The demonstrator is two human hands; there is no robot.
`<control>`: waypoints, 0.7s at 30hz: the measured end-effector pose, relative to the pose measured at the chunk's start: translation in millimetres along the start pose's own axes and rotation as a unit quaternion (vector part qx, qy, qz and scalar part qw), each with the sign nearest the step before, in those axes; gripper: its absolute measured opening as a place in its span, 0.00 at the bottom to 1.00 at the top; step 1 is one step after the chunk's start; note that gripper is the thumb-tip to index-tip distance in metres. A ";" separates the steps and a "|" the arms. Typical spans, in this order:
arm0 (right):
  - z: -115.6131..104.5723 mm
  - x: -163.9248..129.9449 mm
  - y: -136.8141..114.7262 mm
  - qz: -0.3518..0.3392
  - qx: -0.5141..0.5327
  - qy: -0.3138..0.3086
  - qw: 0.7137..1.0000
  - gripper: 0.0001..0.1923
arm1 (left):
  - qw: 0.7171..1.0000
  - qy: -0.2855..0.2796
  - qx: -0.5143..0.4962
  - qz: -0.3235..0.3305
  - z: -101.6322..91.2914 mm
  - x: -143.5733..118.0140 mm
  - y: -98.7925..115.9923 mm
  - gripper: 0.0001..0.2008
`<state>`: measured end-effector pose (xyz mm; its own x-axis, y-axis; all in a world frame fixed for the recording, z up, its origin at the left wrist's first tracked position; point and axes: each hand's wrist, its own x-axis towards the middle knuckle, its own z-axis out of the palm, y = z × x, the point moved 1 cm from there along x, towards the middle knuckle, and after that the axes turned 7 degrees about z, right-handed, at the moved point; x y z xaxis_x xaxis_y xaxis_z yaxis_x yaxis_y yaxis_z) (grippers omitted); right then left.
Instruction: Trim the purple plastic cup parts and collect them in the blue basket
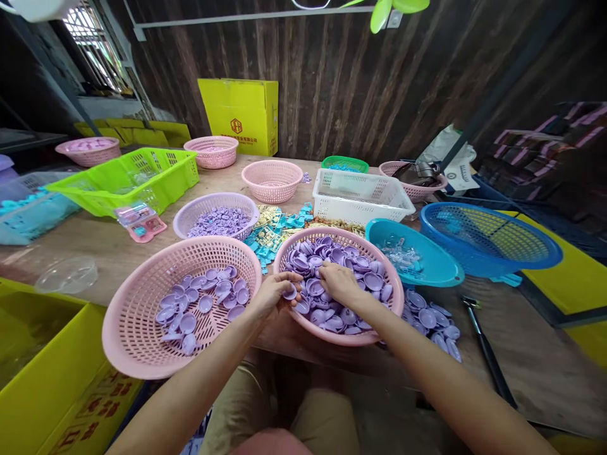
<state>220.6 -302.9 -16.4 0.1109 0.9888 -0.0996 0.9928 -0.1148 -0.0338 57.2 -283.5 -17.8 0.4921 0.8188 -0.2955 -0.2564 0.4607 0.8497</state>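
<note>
A small round purple plastic shell piece [289, 292] is pinched between the thumb and fingers of my left hand [274, 296], at the left rim of a full pink basket [332, 339]. Purple pieces of the same kind [329, 314] fill that basket in a heap. My right hand [339, 282] reaches into it with bent fingers closed at a purple piece on top; its fingertips are partly hidden. On the left stands a second pink basket [124, 316] with fewer purple shell pieces [205, 304] scattered over its bottom.
Behind are a lilac basket [177, 221] of small purple parts, loose turquoise parts [263, 243], a white basket [351, 208] and a teal basket [441, 273]. At right lie spilled purple pieces [429, 318] and a black-handled tool [490, 360]. A yellow box [71, 385] stands front left.
</note>
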 end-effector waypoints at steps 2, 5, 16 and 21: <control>-5.5 -2.6 6.6 0.010 0.016 -0.006 1.000 0.06 | 1.000 -0.002 0.000 0.004 2.0 -1.8 0.0 0.12; -14.1 -7.9 15.6 0.019 0.089 -0.023 0.996 0.04 | 0.999 -0.023 0.020 0.016 7.6 -4.7 -1.7 0.08; -15.8 -36.7 13.2 0.068 0.502 -0.118 0.854 0.03 | 0.972 -0.145 0.179 0.036 33.1 3.0 -15.1 0.15; -3.5 -35.3 9.9 0.111 0.616 -0.129 0.769 0.03 | 0.944 -0.088 0.297 0.114 34.6 13.0 -18.7 0.09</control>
<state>226.7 -338.6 -9.8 0.1005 0.8983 -0.4277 0.1365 -0.4383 -0.8884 97.2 -293.3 -22.4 0.6243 0.7800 -0.0436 0.1137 -0.0355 0.9929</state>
